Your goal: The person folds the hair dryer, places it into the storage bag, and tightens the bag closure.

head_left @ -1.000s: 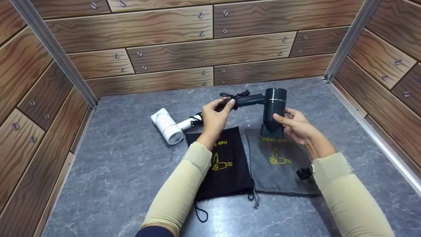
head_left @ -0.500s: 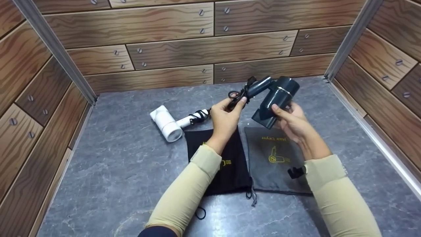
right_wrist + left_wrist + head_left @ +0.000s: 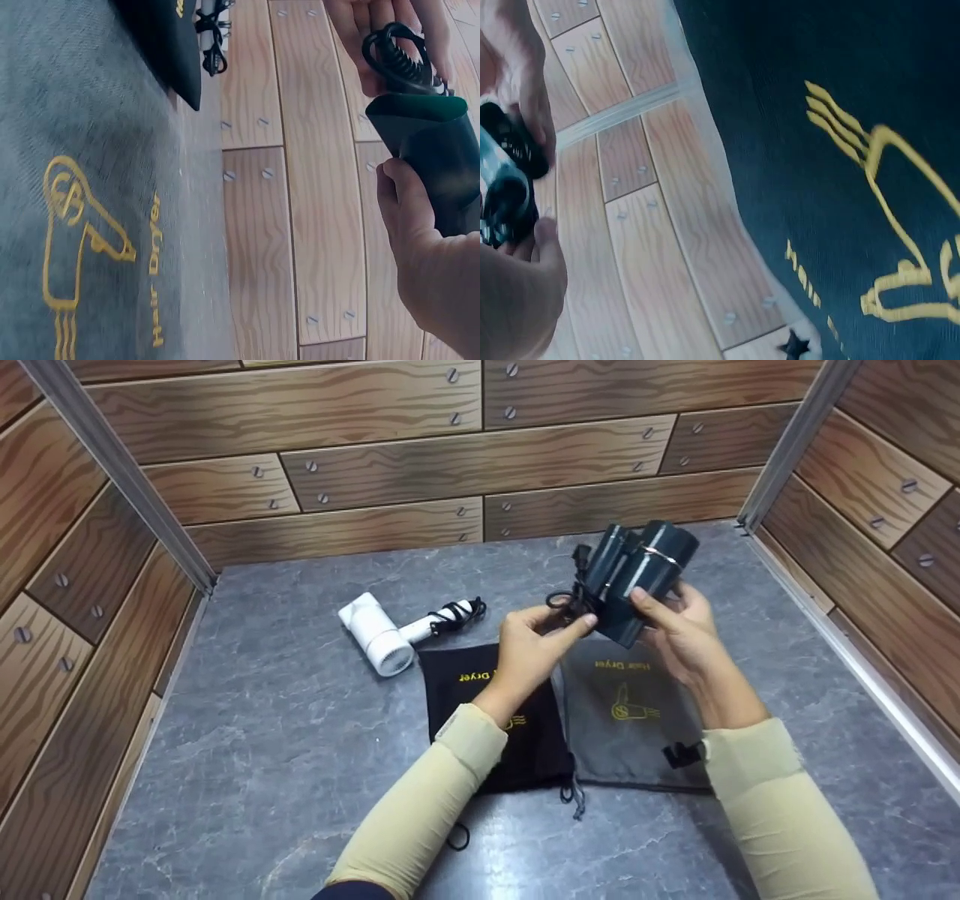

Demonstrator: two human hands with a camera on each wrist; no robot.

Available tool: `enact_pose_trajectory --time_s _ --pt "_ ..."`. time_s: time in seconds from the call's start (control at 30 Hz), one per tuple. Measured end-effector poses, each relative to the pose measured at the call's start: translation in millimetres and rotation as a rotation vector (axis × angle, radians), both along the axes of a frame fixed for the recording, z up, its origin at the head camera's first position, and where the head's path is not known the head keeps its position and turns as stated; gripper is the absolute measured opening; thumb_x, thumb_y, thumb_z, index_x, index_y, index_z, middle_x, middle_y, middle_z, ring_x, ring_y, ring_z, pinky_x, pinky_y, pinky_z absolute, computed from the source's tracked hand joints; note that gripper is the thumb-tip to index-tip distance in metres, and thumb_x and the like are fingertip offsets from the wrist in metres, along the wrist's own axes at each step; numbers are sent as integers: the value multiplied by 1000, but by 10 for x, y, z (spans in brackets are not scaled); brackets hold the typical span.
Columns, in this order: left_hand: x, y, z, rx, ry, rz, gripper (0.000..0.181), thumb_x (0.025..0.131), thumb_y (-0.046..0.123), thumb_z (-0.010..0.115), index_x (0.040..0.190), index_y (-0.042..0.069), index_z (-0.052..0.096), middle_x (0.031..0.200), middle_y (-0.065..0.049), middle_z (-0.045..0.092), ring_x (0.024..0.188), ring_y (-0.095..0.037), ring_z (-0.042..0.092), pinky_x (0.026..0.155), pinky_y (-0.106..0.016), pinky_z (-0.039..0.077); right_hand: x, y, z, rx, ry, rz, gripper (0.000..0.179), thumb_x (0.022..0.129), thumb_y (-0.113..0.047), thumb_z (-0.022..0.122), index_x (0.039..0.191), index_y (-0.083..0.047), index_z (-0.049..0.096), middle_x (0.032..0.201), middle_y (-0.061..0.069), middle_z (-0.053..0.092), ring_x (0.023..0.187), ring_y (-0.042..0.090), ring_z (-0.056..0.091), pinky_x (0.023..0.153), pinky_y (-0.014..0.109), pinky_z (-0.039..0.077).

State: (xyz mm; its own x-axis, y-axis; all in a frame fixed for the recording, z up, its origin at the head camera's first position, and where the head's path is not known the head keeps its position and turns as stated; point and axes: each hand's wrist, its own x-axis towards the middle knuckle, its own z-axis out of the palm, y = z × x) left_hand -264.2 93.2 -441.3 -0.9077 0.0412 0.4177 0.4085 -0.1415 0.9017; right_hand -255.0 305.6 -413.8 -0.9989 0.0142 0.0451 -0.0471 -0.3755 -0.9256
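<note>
Both hands hold a dark green hair dryer (image 3: 651, 574) above the table, its handle folded against the barrel. My right hand (image 3: 686, 641) grips the barrel near the nozzle, thumb on the near side. With thumb and fingers, my left hand (image 3: 532, 649) pinches the handle end, where the black cord (image 3: 577, 596) is bundled. The right wrist view shows the flat nozzle (image 3: 420, 112) and the coiled cord beyond it. Beneath the hands lie a black drawstring bag (image 3: 457, 701) and a grey drawstring bag (image 3: 607, 750), both printed in yellow. The left forearm hides part of the black bag.
A white hair dryer (image 3: 379, 637) with black cord round its handle lies left of the bags. Wood-patterned walls (image 3: 390, 472) enclose the grey marbled table (image 3: 285, 735) at the back and sides. A black cord loop (image 3: 459, 836) lies by the left forearm.
The green dryer's handle has swung from nearly square to the barrel to folded alongside it. The barrel has tilted and risen slightly, and the left hand has moved right, towards the right hand.
</note>
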Motion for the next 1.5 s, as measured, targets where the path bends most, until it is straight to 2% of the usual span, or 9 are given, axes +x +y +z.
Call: enact_pose_trajectory --time_s 0.1,0.23,0.5,0.73,0.93,1.07,1.17,1.3,1.5 --pt "29 -19 24 -57 22 -30 28 83 13 92 107 2 83 103 -11 83 93 -12 79 88 -41 65 65 75 14 -4 17 -13 53 100 -7 72 145 -8 44 122 5 74 106 19 76 90 36 64" --pt "67 -21 22 -100 34 -76 34 82 16 94 111 2 82 107 -10 82 97 -10 79 90 -37 64 119 146 20 -21 25 -23 51 100 -5 71 143 -7 44 120 6 76 103 19 77 89 35 64" --pt "145 -110 -2 -262 -33 -171 33 83 18 93 108 -1 81 104 -12 82 88 -8 77 84 -25 63 202 294 28 -126 25 -73 51 99 0 71 142 -5 42 115 7 78 98 20 78 86 33 65" --pt "272 -106 -90 -553 84 -408 39 87 28 91 113 2 80 110 -9 82 96 -9 77 88 -17 59 278 383 75 -158 29 -89 50 101 -2 69 142 -4 40 113 10 78 97 22 80 82 34 65" --pt "350 -82 -120 -706 172 -516 46 87 34 90 118 2 77 114 -8 81 105 -22 79 91 -14 57 301 404 99 -152 12 -91 52 100 -1 70 142 -5 40 115 10 78 99 23 79 82 37 66" --pt "376 -68 -171 -836 236 -608 52 86 40 90 119 2 76 116 -10 80 107 -21 77 94 -16 57 310 419 106 -161 7 -90 53 100 1 69 143 -4 40 116 11 78 99 24 79 82 38 66" --pt "403 -49 -232 -962 267 -631 58 84 45 90 121 3 76 119 -7 79 107 -17 75 93 -14 55 314 422 110 -160 3 -87 53 100 1 69 143 -4 40 115 11 78 99 24 80 83 38 66" --pt "457 -15 -303 -1128 287 -629 52 81 46 92 114 8 80 108 0 77 96 -9 67 84 -11 50 328 420 105 -155 0 -85 53 100 1 69 143 -5 39 115 11 78 99 24 80 83 38 66" --pt "530 33 -357 -1271 290 -628 40 77 44 95 100 14 81 93 7 70 82 -3 61 73 -12 49 338 410 80 -142 1 -89 52 100 1 69 143 -4 40 116 10 78 100 24 79 83 38 66"
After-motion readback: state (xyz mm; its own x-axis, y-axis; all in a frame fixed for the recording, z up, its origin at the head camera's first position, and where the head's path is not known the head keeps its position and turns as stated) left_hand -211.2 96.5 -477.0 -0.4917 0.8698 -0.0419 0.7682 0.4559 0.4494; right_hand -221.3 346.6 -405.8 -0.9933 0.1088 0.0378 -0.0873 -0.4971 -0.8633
